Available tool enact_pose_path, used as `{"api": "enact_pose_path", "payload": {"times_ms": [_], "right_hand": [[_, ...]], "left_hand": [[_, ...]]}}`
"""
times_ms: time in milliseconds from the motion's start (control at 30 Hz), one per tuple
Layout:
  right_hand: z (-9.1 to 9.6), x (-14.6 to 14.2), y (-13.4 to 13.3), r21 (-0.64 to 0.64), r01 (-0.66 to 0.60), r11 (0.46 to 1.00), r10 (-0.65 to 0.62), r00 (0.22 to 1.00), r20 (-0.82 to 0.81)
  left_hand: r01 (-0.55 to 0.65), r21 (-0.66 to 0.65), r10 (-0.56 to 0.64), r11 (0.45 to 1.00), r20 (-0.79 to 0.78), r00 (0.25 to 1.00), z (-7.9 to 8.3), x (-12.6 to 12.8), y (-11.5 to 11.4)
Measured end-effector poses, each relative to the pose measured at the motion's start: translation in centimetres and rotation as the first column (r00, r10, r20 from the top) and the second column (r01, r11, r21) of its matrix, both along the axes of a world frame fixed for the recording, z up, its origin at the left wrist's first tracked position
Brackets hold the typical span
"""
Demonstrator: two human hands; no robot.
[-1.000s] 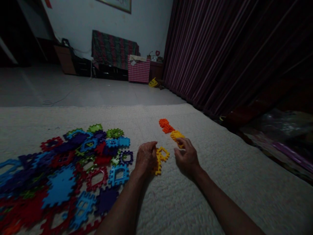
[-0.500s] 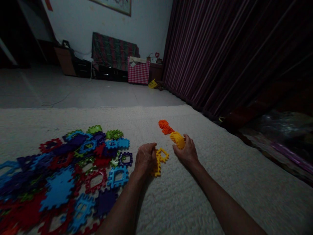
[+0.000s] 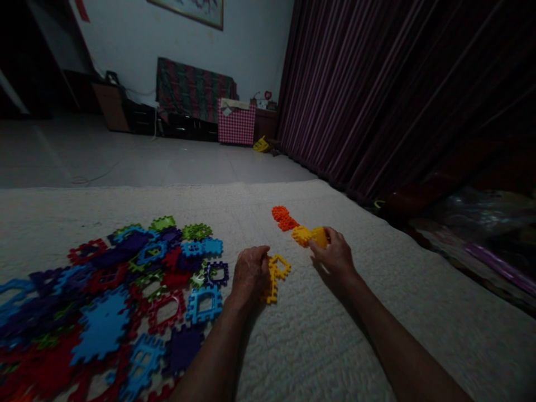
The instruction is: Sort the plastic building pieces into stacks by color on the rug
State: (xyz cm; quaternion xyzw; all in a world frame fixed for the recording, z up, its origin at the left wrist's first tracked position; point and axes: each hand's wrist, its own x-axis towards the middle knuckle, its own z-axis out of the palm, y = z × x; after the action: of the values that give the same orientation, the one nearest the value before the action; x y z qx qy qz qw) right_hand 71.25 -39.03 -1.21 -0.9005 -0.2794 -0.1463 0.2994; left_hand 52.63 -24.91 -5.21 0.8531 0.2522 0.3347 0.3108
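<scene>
My left hand [image 3: 250, 272] rests on the cream rug [image 3: 318, 335] with its fingers curled round yellow open-frame pieces [image 3: 277, 275] that stand on edge beside it. My right hand [image 3: 334, 255] lies further right, its fingers pinched on a solid yellow piece [image 3: 319, 237]. That piece touches another yellow piece [image 3: 300, 234], and two orange pieces [image 3: 283, 217] lie just beyond in a row.
A large heap of red, blue, purple and green interlocking tiles [image 3: 117, 290] covers the rug at the left. A dark striped curtain [image 3: 397, 95] runs along the right. Across the bare floor stand a checked box [image 3: 237, 124] and low furniture against the wall.
My right hand lifted the solid yellow piece and carried it a little to the right, beside the other yellow one. My left hand stayed on the frame pieces.
</scene>
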Motion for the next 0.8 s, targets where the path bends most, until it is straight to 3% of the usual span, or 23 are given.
{"api": "enact_pose_path", "payload": {"times_ms": [200,400,500,600,667,800], "right_hand": [[2.8,2.5,3.3,-0.284,-0.046,0.958,0.024,0.997,-0.079],[2.6,2.6,5.0,-0.298,-0.037,0.954,0.013,0.997,-0.083],[2.6,1.9,4.2,-0.186,-0.017,0.982,0.009,0.999,-0.041],[2.2,-0.1,2.5,0.047,-0.137,0.989,0.133,0.988,0.074],[1.2,-2.3,1.4,0.167,-0.264,0.95,0.249,0.963,0.103],[-1.5,-6.4,0.4,0.21,-0.479,0.853,0.484,0.875,0.028]], "left_hand": [[0.004,0.02,-0.005,1.0,0.024,1.0,-0.3,0.1,0.0],[0.001,0.033,-0.002,0.999,0.032,0.999,-0.5,0.1,0.0],[0.006,0.026,-0.007,1.0,0.037,0.999,-0.6,0.1,0.0],[0.01,-0.014,-0.01,1.0,0.049,0.999,-0.5,0.1,0.0],[-0.006,-0.063,0.011,0.998,0.076,0.997,-0.2,0.2,0.1],[-0.095,-0.223,0.132,0.97,0.155,0.979,0.6,0.1,0.3]]}}
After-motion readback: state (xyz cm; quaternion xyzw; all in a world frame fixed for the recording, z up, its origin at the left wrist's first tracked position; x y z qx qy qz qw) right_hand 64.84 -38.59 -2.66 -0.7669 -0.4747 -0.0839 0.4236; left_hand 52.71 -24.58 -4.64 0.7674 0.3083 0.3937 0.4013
